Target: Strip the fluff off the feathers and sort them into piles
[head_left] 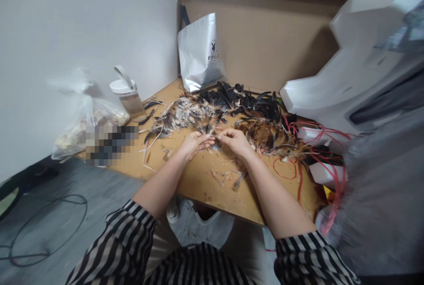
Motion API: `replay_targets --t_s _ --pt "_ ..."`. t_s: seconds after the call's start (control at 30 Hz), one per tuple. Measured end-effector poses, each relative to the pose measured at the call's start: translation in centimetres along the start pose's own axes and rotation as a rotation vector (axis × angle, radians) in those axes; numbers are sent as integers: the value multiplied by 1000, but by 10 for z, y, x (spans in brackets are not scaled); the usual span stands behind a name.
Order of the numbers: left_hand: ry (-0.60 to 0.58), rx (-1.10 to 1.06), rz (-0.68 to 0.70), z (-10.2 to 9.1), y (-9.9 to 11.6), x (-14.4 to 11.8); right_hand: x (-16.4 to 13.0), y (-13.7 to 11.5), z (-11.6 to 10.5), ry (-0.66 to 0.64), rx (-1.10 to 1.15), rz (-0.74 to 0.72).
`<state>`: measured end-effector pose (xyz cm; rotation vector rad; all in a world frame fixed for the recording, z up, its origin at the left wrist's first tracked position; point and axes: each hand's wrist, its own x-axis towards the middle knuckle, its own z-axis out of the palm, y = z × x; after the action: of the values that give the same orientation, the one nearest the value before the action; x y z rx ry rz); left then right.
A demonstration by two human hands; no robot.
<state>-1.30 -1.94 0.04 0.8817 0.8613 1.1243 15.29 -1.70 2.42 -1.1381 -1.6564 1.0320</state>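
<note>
Hands meet over the middle of a wooden tabletop [198,183], seen from above by the person who owns them. The left hand [195,142] and right hand [236,140] have their fingertips pinched together around a small tuft of feathers [212,136]; both hands are nearly closed, thumbs against forefingers, with the tuft held between them just above the wood. Directly beyond the hands lies a broad feather pile [228,108], pale and speckled on the left, black in the middle, reddish brown on the right, reaching almost to a cardboard sheet [265,42] that stands upright along the table's far edge. A white paper bag [200,53] leans against that sheet. Left of the pile, near the wall, stands a clear bottle with a white lid [127,95], and a filled plastic bag [82,121] sits at the table's left corner. Red cords [298,166] tangle across the right side, beside white foam blocks [357,60] that crowd that edge. Bare wood, scattered with a few feather scraps, lies between the hands and the near edge, where both forearms cross it. Striped sleeves [132,241] show at the bottom.
</note>
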Motion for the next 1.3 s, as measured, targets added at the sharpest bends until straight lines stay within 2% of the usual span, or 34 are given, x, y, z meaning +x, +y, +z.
replay_targets --t_s 0.13,0.33,0.47,0.73,0.87,1.0,1.1,1.2,1.3 --pt "-29 47 -22 -1 -1 0 -1 -7 -6 3 -67 -13" --pt "-43 54 -11 -3 -4 2 -6 -18 -13 -100 -133 -18" --pt "-87 90 -17 0 -3 0 -5 -15 -15 -147 -169 -59" --pt "-75 134 -44 5 -1 -4 -1 -6 -9 -13 -243 -176" --pt "-34 93 20 3 -2 -1 0 -8 -6 73 -96 -146" --pt "79 -42 103 1 0 2 1 -6 1 249 153 38" --pt "116 -84 140 1 2 2 0 -4 11 201 205 112" --pt "81 -43 136 3 2 0 -3 -4 19 136 233 53" --pt "19 39 107 5 0 -1 -5 -6 21 144 196 -20"
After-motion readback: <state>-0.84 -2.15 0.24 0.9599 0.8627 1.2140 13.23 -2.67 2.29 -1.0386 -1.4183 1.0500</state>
